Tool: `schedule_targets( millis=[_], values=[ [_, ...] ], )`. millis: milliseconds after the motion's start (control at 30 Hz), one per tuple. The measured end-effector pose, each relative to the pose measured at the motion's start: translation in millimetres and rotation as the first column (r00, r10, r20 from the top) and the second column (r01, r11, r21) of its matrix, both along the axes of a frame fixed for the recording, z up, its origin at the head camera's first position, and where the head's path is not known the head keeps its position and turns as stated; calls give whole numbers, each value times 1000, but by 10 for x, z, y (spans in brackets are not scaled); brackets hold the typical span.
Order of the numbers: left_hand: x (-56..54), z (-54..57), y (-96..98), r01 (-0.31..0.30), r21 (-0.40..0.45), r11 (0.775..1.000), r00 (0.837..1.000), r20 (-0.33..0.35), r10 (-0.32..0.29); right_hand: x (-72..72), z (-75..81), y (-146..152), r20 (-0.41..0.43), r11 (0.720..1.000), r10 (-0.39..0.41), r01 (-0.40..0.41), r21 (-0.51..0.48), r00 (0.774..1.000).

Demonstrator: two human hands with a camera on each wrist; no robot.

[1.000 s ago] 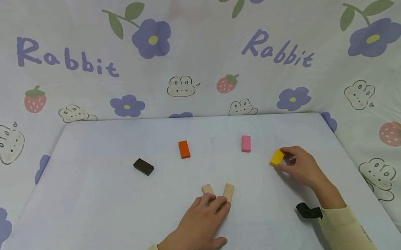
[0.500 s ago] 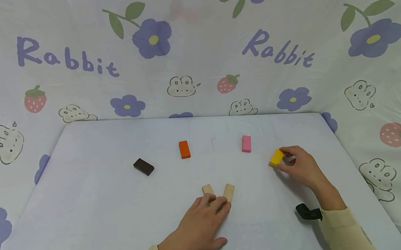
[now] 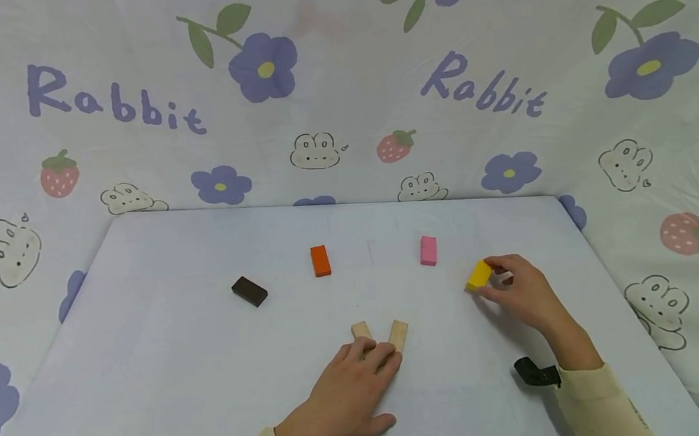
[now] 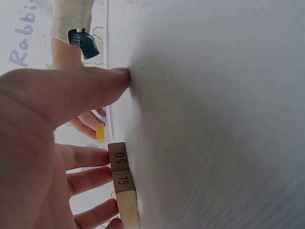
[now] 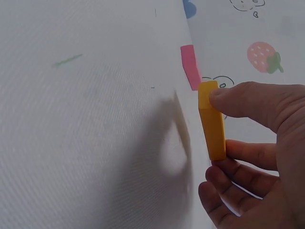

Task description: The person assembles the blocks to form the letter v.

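Observation:
My right hand (image 3: 524, 296) pinches a yellow wooden block (image 3: 478, 275) between thumb and fingertips, over the right part of the table. In the right wrist view the thumb presses one end of the yellow block (image 5: 213, 126) and fingers support the other. Fairly straight, the fingers of my left hand (image 3: 350, 390) rest on plain wooden blocks near the middle. Two of these show in the head view, a left block (image 3: 361, 329) and a right block (image 3: 400, 334), splayed apart; their near ends are hidden under the fingers. In the left wrist view, block ends (image 4: 120, 157) carry printed numbers.
Farther back on the white table (image 3: 150, 377) lie a dark brown block (image 3: 250, 291), an orange block (image 3: 320, 261) and a pink block (image 3: 428, 251). A rabbit-print cloth (image 3: 335, 72) hangs behind the table's far edge.
The right hand has shifted slightly to the left with the yellow block in its pinch. The left hand and the other blocks stay where they were.

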State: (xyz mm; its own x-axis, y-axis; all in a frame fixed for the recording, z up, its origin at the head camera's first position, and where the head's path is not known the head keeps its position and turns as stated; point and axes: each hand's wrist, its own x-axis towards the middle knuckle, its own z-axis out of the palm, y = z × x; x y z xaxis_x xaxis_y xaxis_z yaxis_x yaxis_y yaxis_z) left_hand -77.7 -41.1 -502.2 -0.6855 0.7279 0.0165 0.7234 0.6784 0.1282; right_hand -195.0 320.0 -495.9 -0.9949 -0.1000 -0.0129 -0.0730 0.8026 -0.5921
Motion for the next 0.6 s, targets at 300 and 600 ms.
schedule_targets(
  millis=[300, 600],
  values=[
    [1, -11, -8, 6, 3, 1000, 1000, -6, -6, 49, 80, -110, 6, 1000, -5, 5, 13, 1000],
    [1, -11, -12, 8, 13, 1000, 1000, 2, -8, 79, 118, -174, 8, 1000, 8, -8, 21, 1000]
  ],
)
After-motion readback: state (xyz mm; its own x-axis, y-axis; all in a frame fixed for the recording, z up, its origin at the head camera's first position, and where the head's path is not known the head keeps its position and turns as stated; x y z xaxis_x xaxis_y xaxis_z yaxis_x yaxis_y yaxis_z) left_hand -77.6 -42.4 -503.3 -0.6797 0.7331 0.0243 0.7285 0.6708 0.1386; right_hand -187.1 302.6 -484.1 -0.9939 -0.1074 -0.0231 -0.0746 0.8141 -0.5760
